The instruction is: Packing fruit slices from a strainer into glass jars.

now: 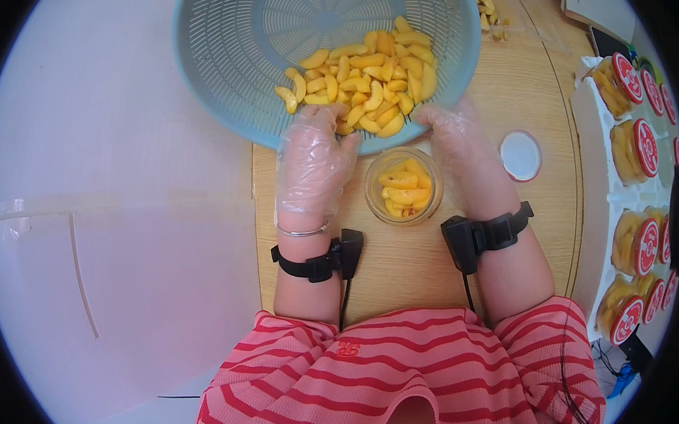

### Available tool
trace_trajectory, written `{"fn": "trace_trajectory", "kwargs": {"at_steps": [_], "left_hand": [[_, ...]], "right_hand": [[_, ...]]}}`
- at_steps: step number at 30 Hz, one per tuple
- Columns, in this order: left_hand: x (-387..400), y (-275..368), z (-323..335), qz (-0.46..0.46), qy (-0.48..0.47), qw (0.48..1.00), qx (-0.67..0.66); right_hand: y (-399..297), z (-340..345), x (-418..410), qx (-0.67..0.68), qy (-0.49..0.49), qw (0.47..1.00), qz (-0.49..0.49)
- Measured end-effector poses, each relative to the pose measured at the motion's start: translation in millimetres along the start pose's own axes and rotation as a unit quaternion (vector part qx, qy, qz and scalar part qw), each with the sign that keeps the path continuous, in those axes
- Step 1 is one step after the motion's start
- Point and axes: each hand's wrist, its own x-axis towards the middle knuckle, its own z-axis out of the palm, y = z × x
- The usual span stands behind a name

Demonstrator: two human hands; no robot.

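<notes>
A blue plastic colander (231,88) holds a heap of yellow peach slices (373,80), gathered towards its front right. My left hand (316,154), in a clear plastic glove, reaches over the near rim. Its curled fingertips touch slices at the heap's edge, and whether it grips one is hidden. At the colander's front-right rim is my right hand (448,126), also gloved, with its fingers closed over that rim. Between my wrists stands an uncapped glass jar (370,188), partly filled with peach slices.
A jar lid (521,155) lies inside up on the wooden table (394,265), right of my right forearm. Several filled jars with red-and-white lids (639,248) sit in a white foam tray (592,217) at right. More fruit pieces (487,11) lie beyond the colander.
</notes>
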Motion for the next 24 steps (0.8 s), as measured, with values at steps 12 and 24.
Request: {"fn": "trace_trajectory", "kwargs": {"at_steps": [12,24], "left_hand": [[1,9,3,-0.046,-0.010,0.998,-0.049],[3,6,16,-0.129,-0.002,0.980,-0.148]], "right_hand": [[17,-13,16,0.032,-0.040,0.999,0.011],[8,-8,15,-0.023,-0.012,1.000,0.012]]}}
